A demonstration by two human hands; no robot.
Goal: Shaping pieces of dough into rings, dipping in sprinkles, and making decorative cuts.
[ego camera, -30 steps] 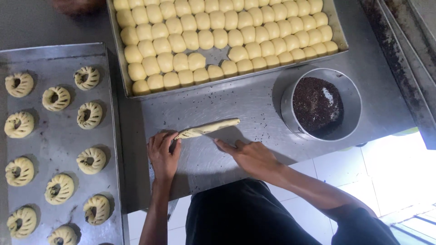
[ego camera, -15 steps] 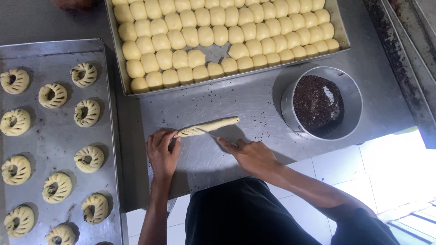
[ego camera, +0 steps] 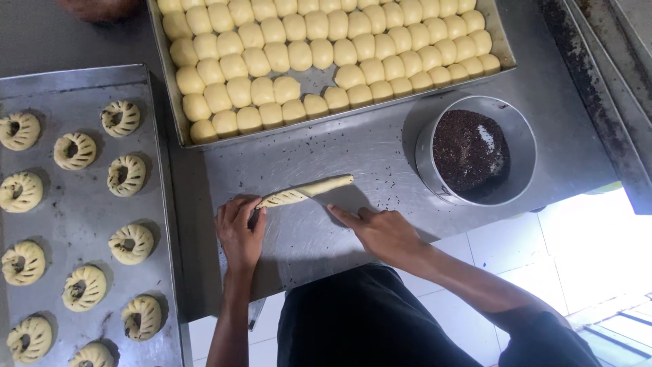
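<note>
Little changed from a moment ago: dough roll (ego camera: 305,191) in the same spot on the steel bench (ego camera: 380,153), hands barely shifted. Lying flat, long axis running from lower left, slashed end, up to plain right end. Left hand (ego camera: 239,230) with fingers curled loosely over the slashed end, touching, not clenched. Right hand (ego camera: 382,231) flat on the bench just below the roll, fingers extended, grasping nothing. Beyond: tray (ego camera: 506,54) of dough balls (ego camera: 299,54); right, tin (ego camera: 519,146) of dark sprinkles; left, sheet (ego camera: 88,88) of shaped rings (ego camera: 126,175).
</note>
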